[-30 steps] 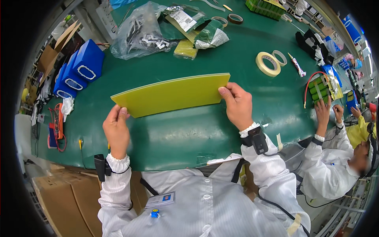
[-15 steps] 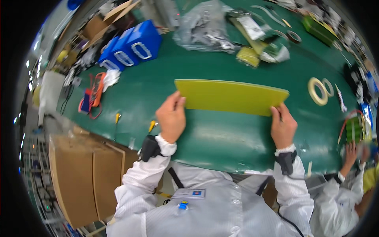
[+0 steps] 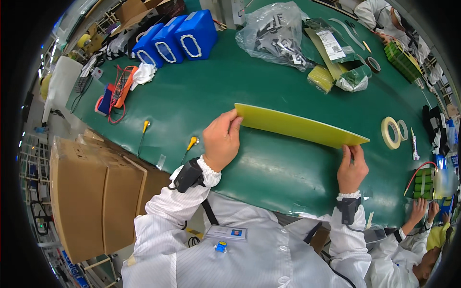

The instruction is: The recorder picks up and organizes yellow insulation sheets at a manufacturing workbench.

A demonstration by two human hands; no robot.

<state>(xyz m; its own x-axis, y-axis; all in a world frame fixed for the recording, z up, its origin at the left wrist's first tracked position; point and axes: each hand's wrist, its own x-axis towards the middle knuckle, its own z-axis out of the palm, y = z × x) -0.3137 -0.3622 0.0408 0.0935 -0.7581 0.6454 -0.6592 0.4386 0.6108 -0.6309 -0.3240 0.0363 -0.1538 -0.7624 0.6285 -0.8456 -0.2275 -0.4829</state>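
A flat yellow-green sheet (image 3: 300,126), long and rectangular, is held above the green table, tilted so that its face shows as a narrow strip. My left hand (image 3: 222,139) pinches its left end between thumb and fingers. At the lower right corner, my right hand (image 3: 352,169) grips it the same way. Left of my left hand, two yellow-capped leads (image 3: 192,142) lie on the table near its front edge.
Blue blocks with white rings (image 3: 197,34) stand at the back left, near an orange multimeter (image 3: 124,86). A clear bag of dark parts (image 3: 276,36) lies at the back. Tape rolls (image 3: 390,133) sit at right. Cardboard boxes (image 3: 79,201) stand lower left. A co-worker's hands (image 3: 418,209) touch a green battery pack (image 3: 423,183).
The sheet has tipped flatter and its right end has dropped lower, with both hands still on it. The whole view has shifted, and another person now shows at the far right.
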